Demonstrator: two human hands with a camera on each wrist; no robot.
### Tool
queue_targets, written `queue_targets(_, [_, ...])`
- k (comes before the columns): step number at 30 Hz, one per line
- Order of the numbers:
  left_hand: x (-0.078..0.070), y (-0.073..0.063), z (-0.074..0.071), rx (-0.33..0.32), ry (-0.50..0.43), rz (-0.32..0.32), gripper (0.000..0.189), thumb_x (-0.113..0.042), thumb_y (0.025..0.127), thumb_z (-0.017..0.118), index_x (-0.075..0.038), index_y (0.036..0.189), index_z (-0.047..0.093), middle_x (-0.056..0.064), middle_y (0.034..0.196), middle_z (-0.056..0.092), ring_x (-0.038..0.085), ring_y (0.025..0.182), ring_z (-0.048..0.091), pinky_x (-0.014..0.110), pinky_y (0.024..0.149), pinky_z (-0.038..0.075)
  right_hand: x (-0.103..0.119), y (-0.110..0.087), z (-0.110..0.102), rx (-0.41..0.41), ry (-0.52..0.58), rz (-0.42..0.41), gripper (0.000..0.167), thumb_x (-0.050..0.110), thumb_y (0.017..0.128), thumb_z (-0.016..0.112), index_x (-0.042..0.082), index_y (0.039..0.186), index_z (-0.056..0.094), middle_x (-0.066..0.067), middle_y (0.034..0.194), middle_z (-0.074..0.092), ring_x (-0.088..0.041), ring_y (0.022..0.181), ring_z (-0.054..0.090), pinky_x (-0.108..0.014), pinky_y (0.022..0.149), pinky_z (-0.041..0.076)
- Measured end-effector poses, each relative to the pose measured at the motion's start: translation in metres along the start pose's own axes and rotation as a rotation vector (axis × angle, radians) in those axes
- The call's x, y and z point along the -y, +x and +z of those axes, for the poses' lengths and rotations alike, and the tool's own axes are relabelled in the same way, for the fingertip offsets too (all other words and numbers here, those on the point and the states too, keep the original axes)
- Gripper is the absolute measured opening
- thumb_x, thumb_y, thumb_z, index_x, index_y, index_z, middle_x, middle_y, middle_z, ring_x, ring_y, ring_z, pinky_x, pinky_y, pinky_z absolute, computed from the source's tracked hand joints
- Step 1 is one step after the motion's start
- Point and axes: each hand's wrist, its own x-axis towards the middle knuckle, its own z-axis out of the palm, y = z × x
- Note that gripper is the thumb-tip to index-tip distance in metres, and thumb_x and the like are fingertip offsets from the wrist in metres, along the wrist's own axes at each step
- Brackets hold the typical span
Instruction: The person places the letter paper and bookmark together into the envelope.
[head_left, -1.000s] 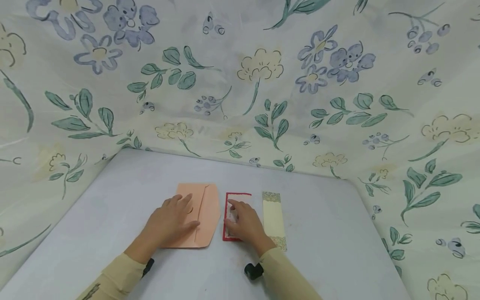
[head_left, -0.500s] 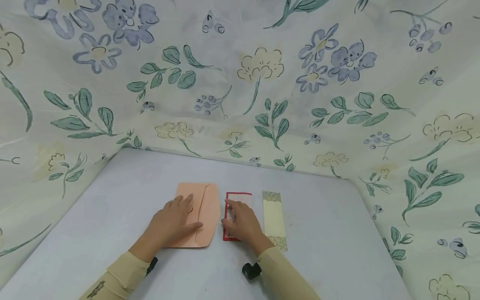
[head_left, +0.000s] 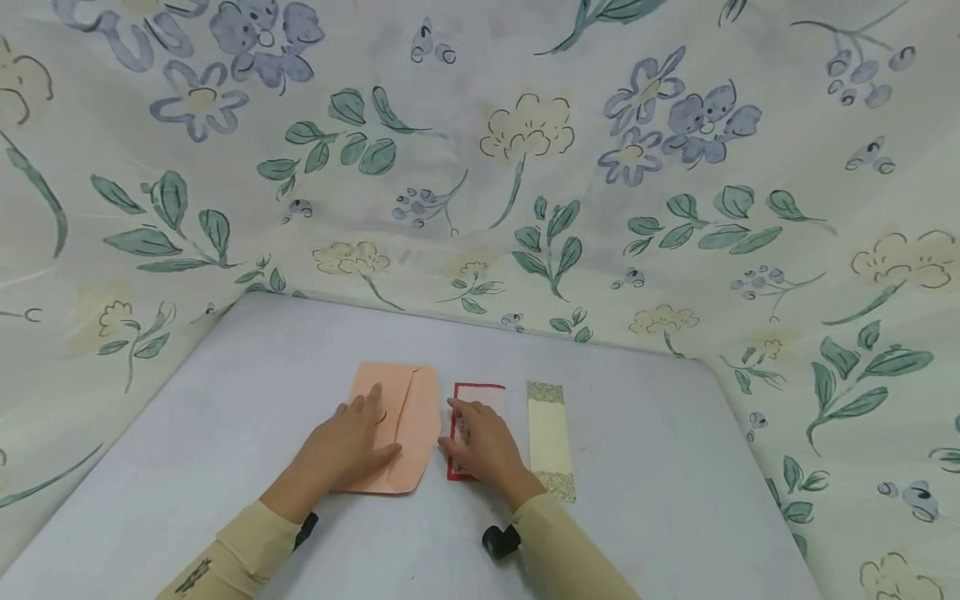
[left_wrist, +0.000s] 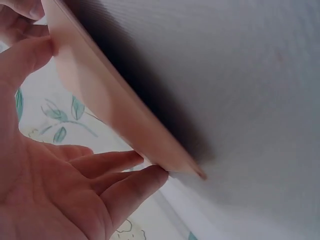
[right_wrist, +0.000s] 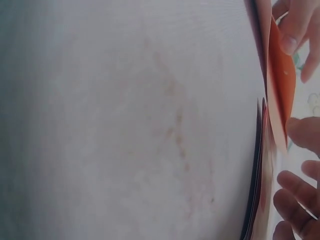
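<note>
A peach paper envelope [head_left: 415,442] lies on the table with its flap toward the right. My left hand [head_left: 341,446] rests on its left part, fingers spread; in the left wrist view the fingertips and thumb touch the paper [left_wrist: 117,110]. My right hand [head_left: 483,442] is over a red-bordered card [head_left: 489,394], partly covering it, with fingers loosely bent. Its thumb reaches the envelope's flap edge, and in the right wrist view the thumb tip is right at the lifted orange inside of the flap [right_wrist: 283,75].
A cream strip with patterned ends [head_left: 550,437] lies right of the card. Both hands work on a white table [head_left: 645,467], enclosed by a floral cloth [head_left: 450,167] at the back and sides. A black wrist camera [head_left: 501,542] hangs below the right wrist.
My right hand has slid slightly left across the red-bordered card, bringing its thumb to the envelope's flap edge. The left hand stays on the envelope, almost still.
</note>
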Motion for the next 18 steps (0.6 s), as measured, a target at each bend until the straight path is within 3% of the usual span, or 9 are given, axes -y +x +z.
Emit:
queue_targets(11, [-0.0004,0.0013,0.0010,0.036,-0.068,-0.048,0.097,-0.044,0.091,0.070,0.013,0.154,0.023,0.039,0.146,0.043,0.060,0.130,0.045,0.064,0.099,0.046,0.0028,0.0020,0.0045,0.005,0.019,0.012,0.059,0.036,0.093,0.075,0.018,0.146,0.056,-0.004,0.134,0.063,-0.021,0.120,0.058,-0.038,0.104,0.049])
queue_targets(18, [-0.0017,0.0018,-0.0006,0.022,-0.124,-0.041,0.098,-0.045,0.090,0.070,0.013,0.153,0.023,0.035,0.144,0.049,0.057,0.119,0.056,0.062,0.093,0.049,0.0037,0.0031,0.0061,0.004,-0.006,-0.009,0.054,0.034,0.096,0.071,0.015,0.145,0.057,-0.005,0.131,0.065,-0.020,0.115,0.060,-0.036,0.102,0.050])
